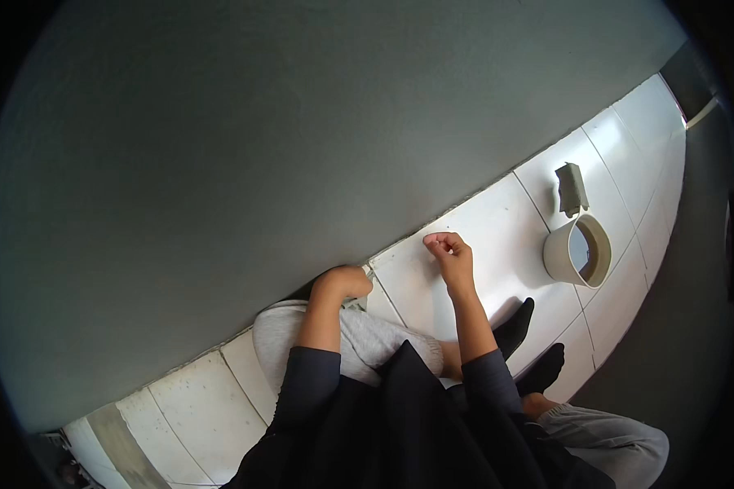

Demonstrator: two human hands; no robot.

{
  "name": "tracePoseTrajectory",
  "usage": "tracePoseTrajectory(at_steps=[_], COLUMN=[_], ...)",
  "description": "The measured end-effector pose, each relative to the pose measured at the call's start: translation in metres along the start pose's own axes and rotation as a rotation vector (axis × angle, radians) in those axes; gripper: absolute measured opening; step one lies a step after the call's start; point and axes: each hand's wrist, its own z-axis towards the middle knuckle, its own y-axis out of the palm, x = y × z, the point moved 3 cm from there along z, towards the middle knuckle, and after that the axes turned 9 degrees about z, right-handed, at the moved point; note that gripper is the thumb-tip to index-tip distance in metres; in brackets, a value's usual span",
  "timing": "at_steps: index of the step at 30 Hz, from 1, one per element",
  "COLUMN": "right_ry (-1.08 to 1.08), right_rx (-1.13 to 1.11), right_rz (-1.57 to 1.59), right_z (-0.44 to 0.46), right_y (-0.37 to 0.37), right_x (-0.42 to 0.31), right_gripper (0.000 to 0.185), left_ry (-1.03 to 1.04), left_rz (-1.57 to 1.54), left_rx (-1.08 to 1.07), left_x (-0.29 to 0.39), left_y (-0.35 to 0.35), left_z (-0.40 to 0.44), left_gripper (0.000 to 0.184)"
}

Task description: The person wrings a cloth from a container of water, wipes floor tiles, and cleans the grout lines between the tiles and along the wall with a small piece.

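Note:
My left hand (pixel 347 283) is closed, wrist bent, low by the foot of the grey wall and beside my bent knee. A bit of greyish material (pixel 356 302) shows under it; its kind and whether the fingers grip it are unclear. My right hand (pixel 453 254) is held over the white floor tiles (pixel 497 224), thumb and fingers pinched together. Whatever may be between those fingertips is too small to make out. Off to the right stands a cream bucket (pixel 557 254) with reflecting liquid inside, apart from both hands.
Beside the bucket lies a grey-green, ragged-edged piece (pixel 572 188). The plain grey wall (pixel 220 147) runs diagonally along the tiles. My feet in black socks (pixel 514 328) and grey trousers (pixel 375 338) rest on the floor. A brownish strip (pixel 122 444) crosses the lower-left tiles.

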Motion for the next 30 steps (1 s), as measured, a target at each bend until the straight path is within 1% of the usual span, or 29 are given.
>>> tracePoseTrajectory(at_steps=[1, 2, 3, 5, 6, 7, 10, 12, 13, 15, 16, 17, 19, 21, 23, 28, 30], right_ry=[0.187, 0.351, 0.352, 0.511, 0.514, 0.514, 0.518, 0.283, 0.283, 0.069, -0.026, -0.026, -0.223, -0.211, -0.388, -0.365, -0.34], right_rx=[-0.038, -0.05, -0.047, -0.186, -0.251, -0.248, -0.232, -0.247, -0.248, -0.29, -0.274, -0.277, -0.332, -0.353, -0.343, -0.246, -0.2], right_rz=[0.361, 0.529, 0.527, 0.997, 1.041, 1.042, 0.962, 0.486, 0.486, 0.07, 0.04, 0.041, -0.288, -0.343, -0.466, -0.405, -0.39], right_z=[-0.006, -0.013, -0.017, -0.026, -0.028, -0.03, -0.033, -0.031, -0.03, -0.029, -0.03, -0.031, -0.034, -0.037, -0.039, -0.037, -0.038], right_y=[0.0, -0.003, -0.005, -0.002, -0.003, -0.004, -0.004, -0.004, 0.0, 0.012, 0.02, 0.026, 0.037, 0.042, 0.044, 0.03, 0.027], right_x=[0.0, -0.003, -0.004, -0.004, -0.003, -0.001, 0.003, 0.002, 0.003, 0.001, 0.0, 0.001, -0.006, -0.003, -0.002, -0.006, -0.007], right_gripper=[0.008, 0.008, 0.008, 0.005, 0.004, 0.004, 0.008, 0.008, 0.008, 0.006, 0.003, 0.003, 0.004, 0.006, 0.005, 0.007, 0.009], left_ry=[0.004, -0.004, -0.012, -0.028, -0.049, -0.048, -0.055, -0.05, -0.05, -0.004, -0.006, -0.003, -0.003, -0.003, 0.006, 0.004, -0.04], left_rz=[0.002, 0.01, 0.018, 0.019, 0.02, 0.022, 0.026, 0.026, 0.026, 0.031, 0.029, 0.038, 0.046, 0.047, 0.052, 0.038, 0.047], left_rx=[-0.001, 0.003, 0.005, -0.041, -0.085, -0.087, -0.088, -0.084, -0.083, 0.006, 0.005, -0.012, -0.028, -0.03, -0.017, 0.002, -0.069], left_x=[0.0, 0.0, 0.001, 0.002, 0.003, 0.003, 0.005, 0.007, 0.005, 0.002, 0.001, 0.0, 0.0, 0.001, 0.002, 0.004, 0.008], left_y=[0.0, -0.001, -0.001, -0.001, -0.001, -0.001, -0.004, -0.008, -0.005, -0.001, -0.001, 0.0, 0.0, 0.0, -0.001, -0.003, -0.008], left_z=[0.0, 0.0, 0.0, 0.001, 0.002, 0.003, -0.001, -0.006, -0.004, 0.0, 0.001, 0.002, 0.002, 0.002, 0.002, 0.0, -0.007], left_gripper=[0.044, 0.043, 0.043, 0.042, 0.043, 0.043, 0.043, 0.043, 0.043, 0.044, 0.044, 0.044, 0.044, 0.045, 0.044, 0.043, 0.045])
